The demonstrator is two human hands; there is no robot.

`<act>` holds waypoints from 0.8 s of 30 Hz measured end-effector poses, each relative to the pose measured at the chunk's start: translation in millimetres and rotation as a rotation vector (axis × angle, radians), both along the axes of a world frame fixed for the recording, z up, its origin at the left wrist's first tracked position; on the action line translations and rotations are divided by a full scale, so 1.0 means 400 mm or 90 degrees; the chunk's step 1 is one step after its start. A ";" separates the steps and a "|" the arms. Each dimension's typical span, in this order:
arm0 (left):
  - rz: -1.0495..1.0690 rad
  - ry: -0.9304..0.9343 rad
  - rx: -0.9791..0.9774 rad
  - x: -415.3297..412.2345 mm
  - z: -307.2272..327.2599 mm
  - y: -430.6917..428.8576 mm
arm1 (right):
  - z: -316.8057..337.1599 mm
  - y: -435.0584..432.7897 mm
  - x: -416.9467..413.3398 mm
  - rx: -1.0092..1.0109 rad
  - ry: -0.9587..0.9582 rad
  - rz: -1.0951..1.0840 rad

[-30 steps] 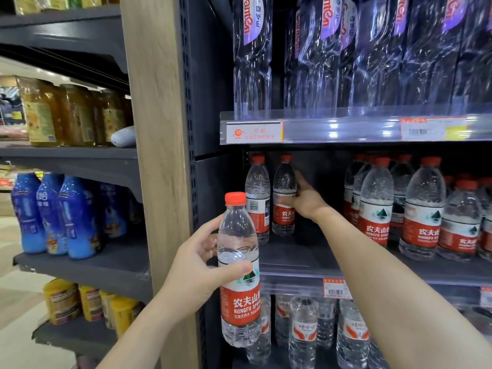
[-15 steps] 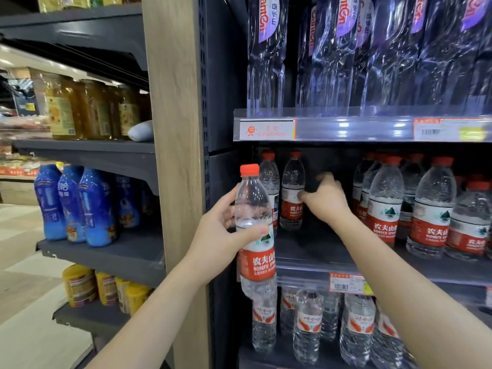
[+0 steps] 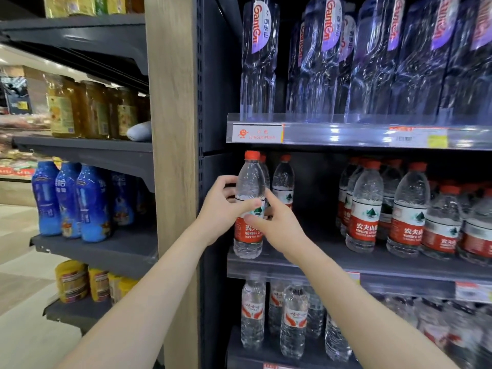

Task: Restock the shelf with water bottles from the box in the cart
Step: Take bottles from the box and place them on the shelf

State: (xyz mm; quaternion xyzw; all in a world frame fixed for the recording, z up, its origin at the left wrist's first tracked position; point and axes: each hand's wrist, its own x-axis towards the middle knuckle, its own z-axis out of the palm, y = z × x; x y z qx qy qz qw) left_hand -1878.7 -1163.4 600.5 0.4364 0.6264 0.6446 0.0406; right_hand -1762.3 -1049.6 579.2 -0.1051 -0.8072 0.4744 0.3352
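Note:
A clear water bottle (image 3: 249,187) with a red cap and red label stands upright at the left front of the middle shelf (image 3: 332,258). My left hand (image 3: 222,211) grips it from the left, thumb across the label. My right hand (image 3: 277,225) closes on its right side, thumb and forefinger on the label. Two like bottles (image 3: 283,179) stand just behind it. A group of the same bottles (image 3: 404,209) fills the shelf's right part. The cart and box are out of view.
A dark gap lies between the held bottle and the right group. Tall clear bottles (image 3: 319,62) fill the shelf above; smaller water bottles (image 3: 292,320) stand below. A wooden post (image 3: 173,155) borders the left; beyond it are blue bottles (image 3: 69,201) and jars (image 3: 87,110).
My left hand carried the bottle up and right onto the middle shelf's left front. My right hand left the rear bottles and came back to the held bottle.

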 end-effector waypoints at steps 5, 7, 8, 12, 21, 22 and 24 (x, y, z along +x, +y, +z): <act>-0.001 0.115 -0.099 -0.023 -0.027 0.022 | -0.015 0.039 -0.038 0.003 0.054 -0.078; 0.029 0.151 -0.154 -0.039 -0.046 0.031 | -0.028 0.054 -0.049 0.008 0.056 -0.070; 0.039 0.157 -0.166 -0.045 -0.056 0.035 | -0.034 0.056 -0.052 0.005 0.057 -0.069; 0.038 0.135 -0.128 -0.044 -0.073 0.048 | -0.047 0.052 -0.062 -0.007 0.082 -0.071; 0.043 0.114 -0.121 -0.048 -0.065 0.068 | -0.048 0.044 -0.082 0.007 0.092 -0.132; 0.042 0.114 -0.124 -0.053 -0.069 0.071 | -0.050 0.042 -0.086 0.011 0.093 -0.143; 0.037 0.111 -0.128 -0.059 -0.074 0.075 | -0.057 0.039 -0.095 0.026 0.088 -0.170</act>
